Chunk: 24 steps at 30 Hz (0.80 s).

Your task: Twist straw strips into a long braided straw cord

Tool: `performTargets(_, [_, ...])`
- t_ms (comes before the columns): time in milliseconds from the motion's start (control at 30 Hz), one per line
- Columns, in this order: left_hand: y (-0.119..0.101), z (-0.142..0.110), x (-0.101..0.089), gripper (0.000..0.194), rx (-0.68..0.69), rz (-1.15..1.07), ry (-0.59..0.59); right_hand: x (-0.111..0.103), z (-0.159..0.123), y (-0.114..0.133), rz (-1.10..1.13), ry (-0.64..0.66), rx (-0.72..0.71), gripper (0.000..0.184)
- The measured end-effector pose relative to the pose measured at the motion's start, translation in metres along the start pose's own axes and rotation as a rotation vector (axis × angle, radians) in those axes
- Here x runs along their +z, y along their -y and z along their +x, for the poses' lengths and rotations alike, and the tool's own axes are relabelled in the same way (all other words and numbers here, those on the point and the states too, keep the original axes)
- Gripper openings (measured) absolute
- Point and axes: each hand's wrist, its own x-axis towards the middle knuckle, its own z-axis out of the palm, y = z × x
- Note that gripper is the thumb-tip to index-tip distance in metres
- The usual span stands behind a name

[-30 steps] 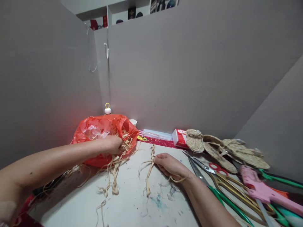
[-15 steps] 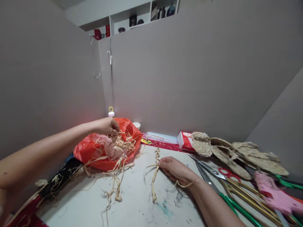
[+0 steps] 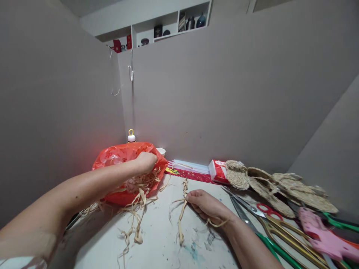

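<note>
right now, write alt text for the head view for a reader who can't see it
A person's right hand pinches a short straw-like braid on a white table, while the left hand, fingertips hidden, reaches over a red plastic bag holding loose strands. At right lie scissors, a pink glue gun and woven sandal-like pieces.

The left arm (image 3: pixel 103 181) reaches forward from the lower left, bent at the elbow; the left hand (image 3: pixel 147 161) is farther out than the right, its back upward and its fingertips hidden. The right arm (image 3: pixel 249 241) slants in from the lower right. The right hand (image 3: pixel 206 203) points leftward, thumb and forefinger (image 3: pixel 193 192) pinched together, the other fingers curled under.
</note>
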Motion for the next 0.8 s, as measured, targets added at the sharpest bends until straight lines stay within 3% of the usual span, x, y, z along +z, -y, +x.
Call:
performTargets(67, [0.006,0.004,-0.007,0.011,-0.013,-0.02,-0.037,0.0,0.001,0.0,0.001,0.003,0.002,0.031])
performTargets(167, [0.015,0.0,-0.034,0.016,0.008,-0.109,-0.099,-0.001,0.001,-0.001,0.002,0.002,0.001,0.031])
performTargets(333, [0.016,-0.029,-0.085,0.022,0.093,-0.665,-0.199,-0.001,0.001,0.0,-0.016,0.006,-0.002,0.033])
performTargets(467, [0.018,-0.047,-0.105,0.024,0.086,-0.93,-0.438,-0.001,0.002,0.0,-0.029,0.017,-0.009,0.031])
performTargets(500, [0.021,-0.049,-0.106,0.024,0.084,-0.958,-0.454,-0.001,0.002,0.0,-0.033,0.019,-0.01,0.031])
performTargets(800, [0.044,-0.053,-0.086,0.022,-0.068,-0.883,-0.115,-0.002,0.001,-0.002,-0.03,0.033,-0.02,0.034])
